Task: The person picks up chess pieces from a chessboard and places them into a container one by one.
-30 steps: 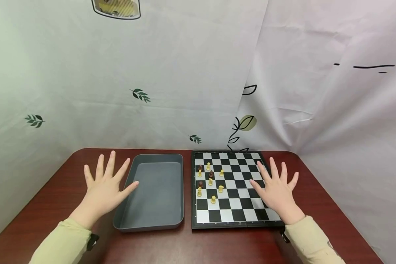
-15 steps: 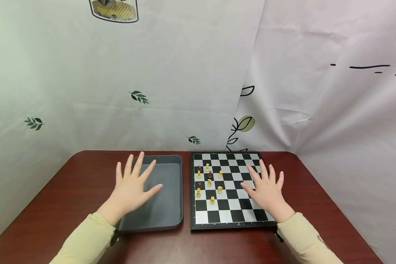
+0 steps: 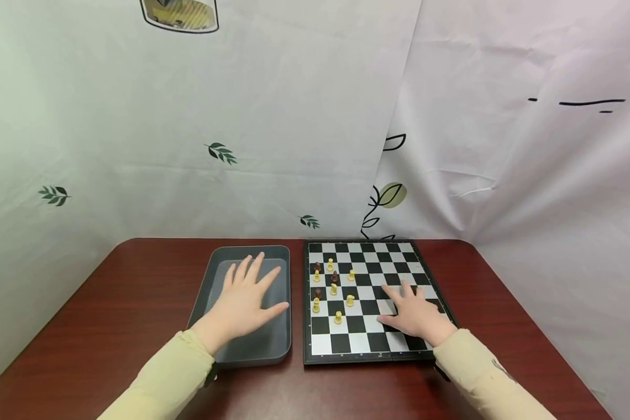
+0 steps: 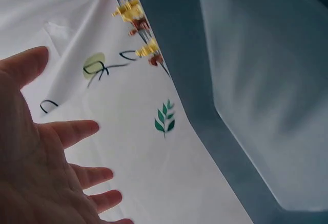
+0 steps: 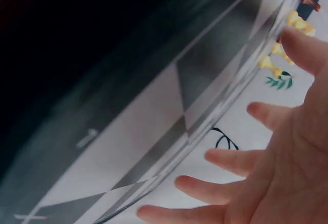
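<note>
My left hand (image 3: 243, 304), its fingers spread, hovers over the grey tray (image 3: 231, 252) and holds nothing. In the left wrist view the palm (image 4: 36, 167) faces the side of that tray. My right hand (image 3: 417, 315) is over the right part of the black-and-white chessboard (image 3: 370, 324), fingers apart and nothing in them. Yellow chess pieces, among them a knight (image 3: 350, 300) and a rook (image 3: 338, 317), stand on the board's left side. Several dark brown pieces, one a pawn (image 3: 335, 276), stand among them.
Tray and board lie side by side on a dark red wooden table (image 3: 136, 291), with a narrow gap between them. A pale cloth (image 3: 268, 116) with leaf prints hangs behind the table and along its sides.
My left hand has moved right, from beside the tray's left edge to over the tray. My right hand has come left and lower over the board. The chess pieces have not moved.
</note>
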Demonstrator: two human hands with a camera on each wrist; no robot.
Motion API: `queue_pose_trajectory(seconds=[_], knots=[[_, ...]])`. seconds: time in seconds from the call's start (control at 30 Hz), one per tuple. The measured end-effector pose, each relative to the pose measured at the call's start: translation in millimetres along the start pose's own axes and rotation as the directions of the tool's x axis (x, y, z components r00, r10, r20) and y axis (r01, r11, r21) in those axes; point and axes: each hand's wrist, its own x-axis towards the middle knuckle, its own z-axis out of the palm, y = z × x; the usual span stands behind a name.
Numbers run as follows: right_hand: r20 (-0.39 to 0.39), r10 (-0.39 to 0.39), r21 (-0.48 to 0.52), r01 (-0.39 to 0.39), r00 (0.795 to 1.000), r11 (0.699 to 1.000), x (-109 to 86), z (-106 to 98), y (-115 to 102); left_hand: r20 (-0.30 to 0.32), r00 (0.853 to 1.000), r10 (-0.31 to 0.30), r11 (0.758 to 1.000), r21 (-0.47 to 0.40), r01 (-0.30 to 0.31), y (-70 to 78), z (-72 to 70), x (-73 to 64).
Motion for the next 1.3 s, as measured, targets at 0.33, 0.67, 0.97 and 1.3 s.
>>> queue_pose_trajectory(seconds=[0.33,0.67,0.97,1.3], knots=[[0.062,-0.026,-0.004,0.026,0.998,1.000,5.1,-4.4,1.3,0.098,0.995,0.006,0.998,-0.060,0.000,27.3,1.3,20.3],[0.050,-0.043,-0.007,0.043,0.998,0.999,4.7,-7.0,-0.4,0.232,0.971,0.056,0.979,-0.206,-0.007,39.5,9.7,43.8],[0.045,-0.042,-0.006,0.043,0.998,0.999,4.9,-1.5,0.0,0.302,0.949,0.094,0.976,-0.214,-0.029,43.5,20.1,57.9],[0.021,-0.052,-0.012,0.052,0.998,0.999,1.7,0.5,-0.3,0.355,0.931,0.086,0.979,-0.202,-0.014,47.1,29.2,65.6]])
